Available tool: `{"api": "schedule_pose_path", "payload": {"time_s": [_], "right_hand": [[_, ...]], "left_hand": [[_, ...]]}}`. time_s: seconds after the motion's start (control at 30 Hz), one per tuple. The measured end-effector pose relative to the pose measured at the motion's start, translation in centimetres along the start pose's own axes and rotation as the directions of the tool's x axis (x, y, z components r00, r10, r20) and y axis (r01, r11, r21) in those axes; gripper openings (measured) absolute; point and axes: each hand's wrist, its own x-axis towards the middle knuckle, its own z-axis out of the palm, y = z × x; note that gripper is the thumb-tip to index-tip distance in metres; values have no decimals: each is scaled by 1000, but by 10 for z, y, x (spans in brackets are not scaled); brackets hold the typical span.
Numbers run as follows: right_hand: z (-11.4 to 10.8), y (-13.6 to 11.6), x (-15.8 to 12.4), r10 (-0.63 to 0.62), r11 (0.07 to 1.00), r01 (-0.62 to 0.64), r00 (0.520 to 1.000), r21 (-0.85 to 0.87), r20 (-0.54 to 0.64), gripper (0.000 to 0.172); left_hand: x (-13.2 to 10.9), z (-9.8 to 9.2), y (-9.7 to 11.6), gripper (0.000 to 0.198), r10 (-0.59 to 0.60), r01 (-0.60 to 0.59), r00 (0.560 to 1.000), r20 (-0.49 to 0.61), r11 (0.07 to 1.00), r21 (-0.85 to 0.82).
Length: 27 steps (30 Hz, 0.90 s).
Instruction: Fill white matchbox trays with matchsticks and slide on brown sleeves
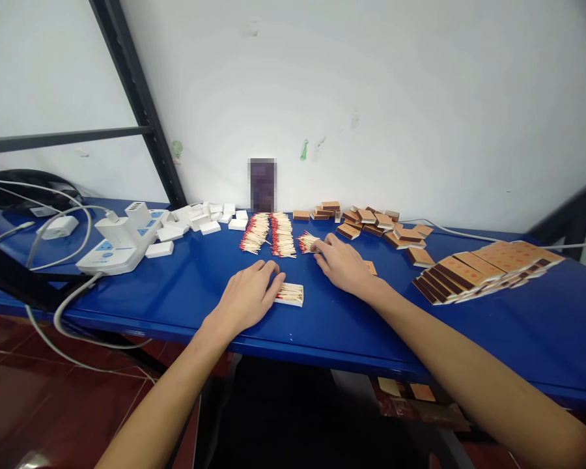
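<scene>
A white inner matchbox tray lies near the table's front edge, filled with red-tipped matches. My left hand is closed around its left end, which the hand hides; the thumb rests along the top. Farther back and to the right, my right hand reaches a small heap of loose matches, with fingers bent onto its right side. Its fingertips are partly hidden. Beyond both hands, two long piles of matches, a left pile and a right pile, lie side by side.
Empty white trays are heaped at the back left, beside a power strip with cables. Brown matchboxes lie scattered at the back right. Stacked matchboxes spread farther right on the blue table. A black shelf post rises at left.
</scene>
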Motion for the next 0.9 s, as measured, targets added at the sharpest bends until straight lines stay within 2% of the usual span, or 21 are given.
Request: {"api": "schedule_pose_path", "payload": {"time_s": [0.1,0.2,0.3,0.4,0.47,0.53,0.63,0.8,0.9], "right_hand": [[1,-1,2,-29,1000,29,1000,-12,-2,24],[1,-2,2,-55,998,55,998,-5,18,25],[0,-5,1,-84,996,84,996,3,37,26],[-5,-12,-3,-176,984,176,984,-21,3,25],[-11,-17,-8,-241,970,241,969,-5,-47,24],[-15,-20,-12,-261,964,264,961,28,-87,23],[-18,-19,-16,-237,971,239,969,21,-65,20],[-15,-12,-17,-211,977,213,975,-28,75,23],[-11,-12,-16,-199,980,199,977,12,73,20]], "left_hand": [[0,-4,-1,32,2,-27,988,-152,987,-161],[3,-8,-8,40,-124,-12,955,-269,891,-454],[6,-11,-18,41,-227,-45,940,-255,659,-751],[8,-13,-21,44,-252,-111,936,-246,452,-885],[8,-13,-19,45,-260,-138,935,-244,366,-920],[7,-12,-16,46,-270,-149,932,-242,323,-934],[4,-11,-15,47,-261,-145,933,-247,356,-923],[-1,-17,-14,36,-176,-99,955,-239,570,-816],[-6,-24,-9,37,-162,-80,960,-227,620,-780]]}}
